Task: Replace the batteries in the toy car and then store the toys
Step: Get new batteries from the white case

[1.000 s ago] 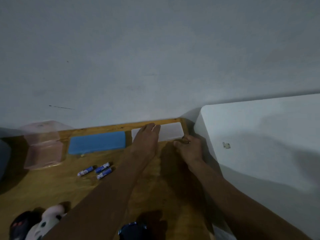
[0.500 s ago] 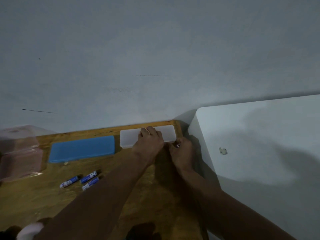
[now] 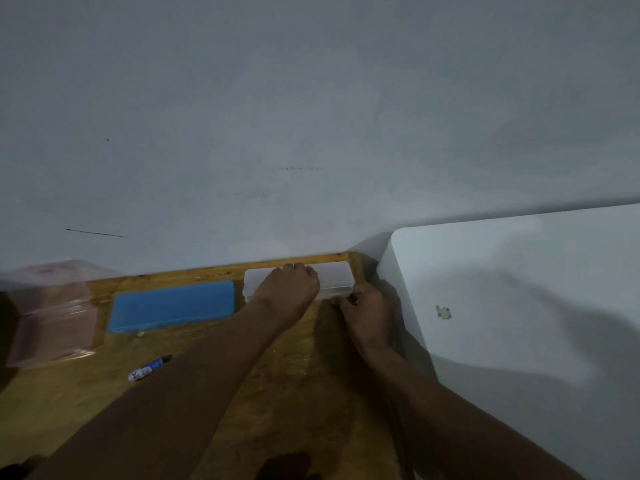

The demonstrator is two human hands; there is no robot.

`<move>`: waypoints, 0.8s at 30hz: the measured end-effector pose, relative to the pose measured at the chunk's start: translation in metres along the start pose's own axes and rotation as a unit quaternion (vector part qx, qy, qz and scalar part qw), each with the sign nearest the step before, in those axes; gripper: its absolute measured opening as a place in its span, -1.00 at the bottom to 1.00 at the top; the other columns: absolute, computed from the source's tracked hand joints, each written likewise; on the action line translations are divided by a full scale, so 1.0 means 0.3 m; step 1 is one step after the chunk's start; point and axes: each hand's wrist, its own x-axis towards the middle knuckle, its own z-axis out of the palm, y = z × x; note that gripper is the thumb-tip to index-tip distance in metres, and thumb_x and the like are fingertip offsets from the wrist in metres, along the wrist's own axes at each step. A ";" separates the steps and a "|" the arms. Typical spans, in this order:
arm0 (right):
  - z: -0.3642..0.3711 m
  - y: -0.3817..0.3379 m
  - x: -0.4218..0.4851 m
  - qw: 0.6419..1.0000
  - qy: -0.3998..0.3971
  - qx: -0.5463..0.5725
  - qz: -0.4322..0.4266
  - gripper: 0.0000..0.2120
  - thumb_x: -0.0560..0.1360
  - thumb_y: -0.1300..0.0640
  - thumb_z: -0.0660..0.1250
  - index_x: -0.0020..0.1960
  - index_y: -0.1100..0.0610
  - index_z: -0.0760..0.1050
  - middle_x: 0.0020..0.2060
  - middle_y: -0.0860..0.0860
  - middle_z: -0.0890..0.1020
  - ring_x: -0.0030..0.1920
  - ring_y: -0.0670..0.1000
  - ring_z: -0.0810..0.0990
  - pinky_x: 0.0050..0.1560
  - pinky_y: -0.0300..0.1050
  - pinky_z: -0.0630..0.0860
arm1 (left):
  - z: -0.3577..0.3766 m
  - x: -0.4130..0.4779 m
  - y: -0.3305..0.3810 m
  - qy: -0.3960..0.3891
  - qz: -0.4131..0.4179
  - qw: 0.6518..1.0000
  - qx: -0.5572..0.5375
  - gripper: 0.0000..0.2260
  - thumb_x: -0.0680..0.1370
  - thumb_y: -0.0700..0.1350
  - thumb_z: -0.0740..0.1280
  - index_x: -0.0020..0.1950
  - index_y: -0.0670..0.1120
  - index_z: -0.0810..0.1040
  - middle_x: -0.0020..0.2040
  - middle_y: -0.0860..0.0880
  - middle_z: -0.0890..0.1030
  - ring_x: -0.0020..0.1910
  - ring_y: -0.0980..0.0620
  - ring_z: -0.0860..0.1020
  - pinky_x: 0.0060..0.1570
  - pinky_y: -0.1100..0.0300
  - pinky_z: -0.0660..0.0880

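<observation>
Since a second ago the left hand [image 3: 289, 285] has moved onto the white translucent case [image 3: 334, 277], fingers curled over its far rim. The right hand [image 3: 367, 311] pinches the front right corner. Advice: steady the lid, then pry gently. One battery [image 3: 149, 368] lies well apart on the wooden table [image 3: 311, 393]; the toy car is not visible.

Homely room: wooden table [image 3: 79, 400], plain wall [image 3: 311, 116]

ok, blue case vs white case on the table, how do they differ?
Blue case is opaque blue; white case is translucent white. Blue case lies untouched; white case has the left hand on top, the right hand at its front edge. Both are flat, rounded rectangles along the back edge of the table.
</observation>
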 end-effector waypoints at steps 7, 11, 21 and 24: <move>-0.063 0.005 -0.006 0.996 -0.030 -0.072 -0.031 -0.78 0.49 -0.01 0.39 0.06 0.08 0.54 -0.03 -0.04 0.65 -0.11 -0.10 0.57 -0.21 -0.46 0.37 | -0.069 0.019 -0.121 -0.004 -0.002 0.981 -0.195 -0.70 0.58 -0.12 0.20 0.30 -0.08 0.47 0.20 -0.16 0.57 0.12 -0.17 0.53 0.08 -0.06 0.51; -0.148 -0.054 -0.045 0.972 -0.030 -0.197 -0.126 -0.74 0.59 -0.08 0.19 0.10 0.07 0.52 -0.01 0.02 0.65 0.00 0.04 0.62 0.22 -0.02 0.50 | -0.090 0.030 -0.159 0.013 -0.022 0.963 -0.270 -0.69 0.61 -0.15 0.25 0.35 -0.08 0.49 0.29 -0.12 0.56 0.21 -0.13 0.52 0.22 -0.03 0.46; -0.030 -0.138 0.111 0.745 -0.113 -0.441 -0.488 -0.71 0.40 0.01 0.48 0.00 0.18 0.59 -0.13 0.18 0.68 -0.26 0.14 0.69 -0.30 0.06 0.64 | -0.096 0.051 -0.182 0.015 -0.031 0.939 -0.341 -0.69 0.59 -0.15 0.30 0.33 -0.08 0.53 0.33 -0.07 0.54 0.29 -0.07 0.49 0.29 0.12 0.39; 0.009 -0.131 0.154 0.728 -0.138 -0.436 -0.510 -0.66 0.36 0.02 0.52 0.02 0.19 0.57 -0.02 0.24 0.66 -0.13 0.18 0.67 -0.20 0.08 0.64 | -0.093 0.064 -0.188 0.010 -0.028 0.938 -0.345 -0.70 0.58 -0.16 0.31 0.33 -0.07 0.53 0.33 -0.05 0.54 0.29 -0.06 0.50 0.30 0.09 0.42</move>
